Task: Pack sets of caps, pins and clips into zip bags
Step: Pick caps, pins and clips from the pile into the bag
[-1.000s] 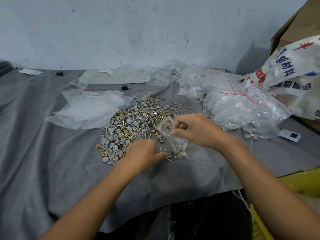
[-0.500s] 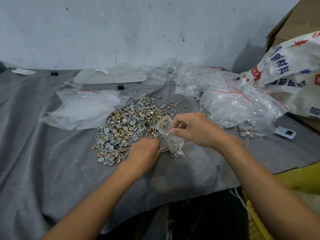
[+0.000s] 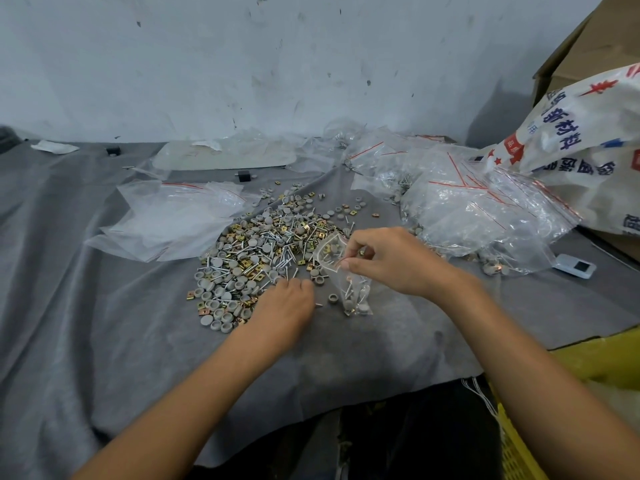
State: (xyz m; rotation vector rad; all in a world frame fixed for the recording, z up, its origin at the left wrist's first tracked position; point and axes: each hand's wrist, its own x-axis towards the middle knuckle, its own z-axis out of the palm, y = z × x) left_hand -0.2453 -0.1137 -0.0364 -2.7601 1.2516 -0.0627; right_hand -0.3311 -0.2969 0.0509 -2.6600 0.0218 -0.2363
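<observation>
A loose heap of grey caps, silver pins and brass clips [image 3: 258,258] lies on the grey cloth [image 3: 104,341]. My right hand [image 3: 391,259] pinches the mouth of a small clear zip bag [image 3: 349,285] that hangs down with a few caps, pins and clips inside. My left hand [image 3: 285,306] rests knuckles-up at the near edge of the heap, fingers curled down onto the parts; whether it holds any is hidden. A single cap [image 3: 332,298] lies between my hands.
A stack of empty zip bags [image 3: 173,220] lies left of the heap. Filled bags [image 3: 485,209] pile up at the right, beside a printed white sack [image 3: 588,133] and a cardboard box [image 3: 588,46]. A small white device [image 3: 575,266] sits at the right. A yellow crate [image 3: 519,445] stands below.
My left hand moved from beside the bag's bottom back up to the near edge of the heap. My right hand kept its hold on the bag.
</observation>
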